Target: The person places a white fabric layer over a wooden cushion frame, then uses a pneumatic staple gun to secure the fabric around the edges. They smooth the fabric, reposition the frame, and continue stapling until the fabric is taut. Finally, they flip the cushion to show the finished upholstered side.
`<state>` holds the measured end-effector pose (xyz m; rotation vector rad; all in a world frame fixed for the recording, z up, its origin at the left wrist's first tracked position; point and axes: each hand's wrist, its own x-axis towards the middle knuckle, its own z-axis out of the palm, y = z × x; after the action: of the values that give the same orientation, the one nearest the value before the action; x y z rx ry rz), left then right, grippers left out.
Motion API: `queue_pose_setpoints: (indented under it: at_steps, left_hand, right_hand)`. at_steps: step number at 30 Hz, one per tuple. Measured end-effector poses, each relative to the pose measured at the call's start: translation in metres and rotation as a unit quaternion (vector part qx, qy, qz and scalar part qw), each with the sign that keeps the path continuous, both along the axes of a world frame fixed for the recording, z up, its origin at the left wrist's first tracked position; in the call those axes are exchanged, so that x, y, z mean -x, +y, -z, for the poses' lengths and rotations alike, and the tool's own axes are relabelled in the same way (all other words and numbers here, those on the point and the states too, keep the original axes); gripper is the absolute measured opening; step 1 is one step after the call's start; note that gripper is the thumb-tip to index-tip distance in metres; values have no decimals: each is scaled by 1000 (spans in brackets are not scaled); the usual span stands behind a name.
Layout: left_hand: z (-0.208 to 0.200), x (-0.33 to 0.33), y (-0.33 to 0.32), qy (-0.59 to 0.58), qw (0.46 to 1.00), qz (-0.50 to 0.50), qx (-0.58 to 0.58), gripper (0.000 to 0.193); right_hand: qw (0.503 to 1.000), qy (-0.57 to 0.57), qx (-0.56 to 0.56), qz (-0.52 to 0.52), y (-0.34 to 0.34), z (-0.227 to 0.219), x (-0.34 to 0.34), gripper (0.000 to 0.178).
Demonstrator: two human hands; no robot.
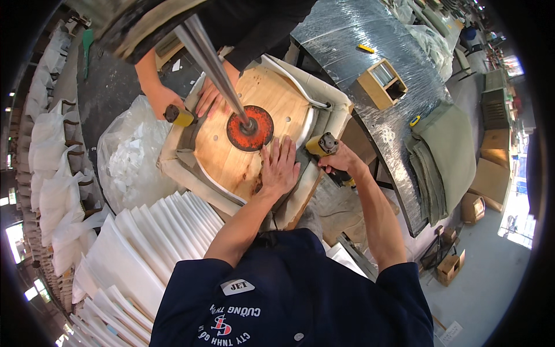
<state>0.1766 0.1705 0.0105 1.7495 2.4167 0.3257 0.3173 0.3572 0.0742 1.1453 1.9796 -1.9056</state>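
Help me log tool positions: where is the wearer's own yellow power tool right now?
In the head view, right of centre: the yellow power tool is in the wearer's right hand, at the right side of the padded frame.

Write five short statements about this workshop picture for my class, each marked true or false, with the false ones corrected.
1. The person's left hand rests on the wooden panel. True.
2. The person's right hand is empty. False: it grips a yellow power tool.
3. The red disc sits at the lower end of the metal rod. True.
4. The grey-green sheets hang at the picture's left. False: they lie on the right.
5. A co-worker's hand holds another yellow tool. True.
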Motion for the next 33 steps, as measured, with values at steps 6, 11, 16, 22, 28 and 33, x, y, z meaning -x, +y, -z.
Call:
queue_pose_setpoints:
  at_steps: [6,11,16,22,28,33]
  left_hand:
    - [2,2,-14,2,1000,-16,-9,64]
    - [7,5,-24,11,1000,-26,-13,62]
    - [12,8,-37,20,999,-37,-26,63]
    - [7,13,-53,27,999,-38,-17,62]
    - [8,16,-69,31,998,-38,-39,61]
    - [13,21,-82,29,996,-40,-75,63]
  right_hand:
    - [1000,3,-12,12,-33,-17,3,20]
    - [999,-23,-30,8,-56,-24,5,33]
    - [999,-15,-41,12,-81,-26,4,46]
    - [999,-12,-36,11,-113,-26,3,60]
    - [997,-3,-81,-1,-133,-27,3,63]
    - [993,-27,-107,-36,-145,-34,12,61]
